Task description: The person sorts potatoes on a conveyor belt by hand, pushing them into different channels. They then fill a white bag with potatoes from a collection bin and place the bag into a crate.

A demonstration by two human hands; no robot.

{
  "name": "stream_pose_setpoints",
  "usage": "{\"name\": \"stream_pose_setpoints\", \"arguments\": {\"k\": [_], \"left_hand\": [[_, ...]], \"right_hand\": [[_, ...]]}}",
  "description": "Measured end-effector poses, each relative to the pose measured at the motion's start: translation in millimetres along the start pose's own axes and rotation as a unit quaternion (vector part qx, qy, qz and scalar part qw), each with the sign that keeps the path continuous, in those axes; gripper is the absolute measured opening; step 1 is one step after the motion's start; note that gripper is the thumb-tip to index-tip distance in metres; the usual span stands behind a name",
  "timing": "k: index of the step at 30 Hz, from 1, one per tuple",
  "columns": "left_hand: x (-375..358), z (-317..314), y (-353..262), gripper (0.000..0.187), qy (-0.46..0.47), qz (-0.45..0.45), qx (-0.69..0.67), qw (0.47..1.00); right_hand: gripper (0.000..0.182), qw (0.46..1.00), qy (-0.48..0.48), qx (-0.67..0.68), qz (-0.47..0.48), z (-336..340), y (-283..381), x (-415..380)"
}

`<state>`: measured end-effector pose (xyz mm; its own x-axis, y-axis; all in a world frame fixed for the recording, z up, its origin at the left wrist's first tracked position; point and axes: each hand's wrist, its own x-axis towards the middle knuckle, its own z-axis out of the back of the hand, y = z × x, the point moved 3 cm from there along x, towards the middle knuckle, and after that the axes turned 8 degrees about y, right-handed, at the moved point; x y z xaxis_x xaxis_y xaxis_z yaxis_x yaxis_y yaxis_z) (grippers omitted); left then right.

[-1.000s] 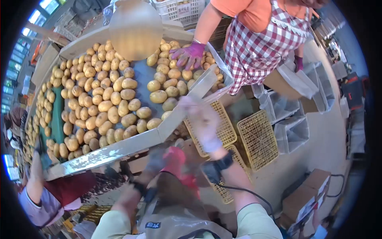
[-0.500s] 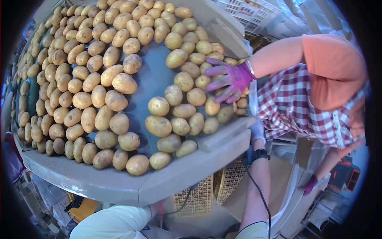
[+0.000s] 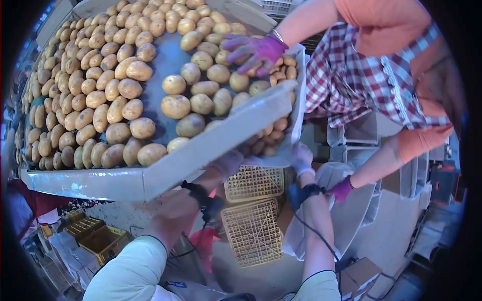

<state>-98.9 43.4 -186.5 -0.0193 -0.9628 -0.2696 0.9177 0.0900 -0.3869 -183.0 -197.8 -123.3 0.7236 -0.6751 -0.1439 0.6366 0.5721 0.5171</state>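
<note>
A grey sorting table (image 3: 165, 170) carries many yellow potatoes (image 3: 115, 105). A clear plastic bag (image 3: 296, 113) hangs off its right end, partly filled with potatoes. My left hand (image 3: 227, 163), in a pale glove, is under the table's rim at the bag's lower left edge. My right hand (image 3: 302, 158), also gloved, grips the bag's bottom right. A co-worker in a checked apron (image 3: 351, 80) rests a purple-gloved hand (image 3: 256, 49) on potatoes at the bag's mouth. Their other purple-gloved hand (image 3: 342, 189) holds a white bag (image 3: 351, 220) below.
Two yellow mesh crates (image 3: 253, 231) lie on the floor under my arms. More yellow crates (image 3: 100, 240) stand at lower left. A cardboard box (image 3: 359, 275) sits at lower right. Another person's red clothing (image 3: 30, 205) shows at the left edge.
The view has tilted down and the table's end has swung up-right. My left hand has come up under the rim to the bag, and my right hand has stayed at the bag's bottom.
</note>
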Motion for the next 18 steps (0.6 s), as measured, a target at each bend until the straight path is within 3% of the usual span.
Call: {"name": "stream_pose_setpoints", "arguments": {"k": [2,3,4,6,8,10,12,14,16,18], "left_hand": [[-25.9,29.0,-17.4,0.018,0.166,-0.031,0.029,0.985],[-41.9,13.5,-22.9,0.018,0.177,-0.033,0.032,0.983],[-59.6,-7.9,-30.5,0.018,0.159,-0.048,0.069,0.984],[-87.7,-24.5,-56.2,0.017,0.143,-0.074,0.107,0.981],[-123.2,-40.7,-89.8,0.017,0.249,-0.109,0.086,0.958],[-163.6,-71.2,-116.7,0.017,0.306,-0.128,0.078,0.94],[-209.3,-79.2,-149.8,0.018,0.293,-0.216,-0.001,0.931],[-247.2,-94.7,-180.2,0.021,0.336,-0.228,-0.06,0.912],[-283.5,-121.7,-214.4,0.022,0.403,-0.253,-0.038,0.879],[-324.1,-152.3,-247.4,0.024,0.463,-0.284,-0.012,0.839]], "right_hand": [[0.047,0.985,0.076,-0.017,-0.154,-38.0,-57.6,-117.0],[0.048,0.964,0.127,-0.037,-0.229,-55.6,-85.8,-184.9],[0.057,0.954,0.141,-0.073,-0.254,-36.6,-60.4,-220.1],[0.057,0.942,0.163,-0.067,-0.286,-29.4,-41.4,-271.1],[0.057,0.925,0.19,-0.06,-0.323,-38.0,-38.5,-329.8],[0.056,0.927,0.23,-0.06,-0.291,-50.5,-39.3,-392.7],[0.056,0.926,0.209,-0.062,-0.309,-76.2,-31.1,-480.3],[0.056,0.924,0.189,-0.067,-0.327,-81.5,-26.4,-536.7],[0.051,0.874,0.282,0.011,-0.396,-88.0,-9.3,-599.8],[0.049,0.853,0.293,0.03,-0.431,-103.2,-2.8,-661.3]]}}
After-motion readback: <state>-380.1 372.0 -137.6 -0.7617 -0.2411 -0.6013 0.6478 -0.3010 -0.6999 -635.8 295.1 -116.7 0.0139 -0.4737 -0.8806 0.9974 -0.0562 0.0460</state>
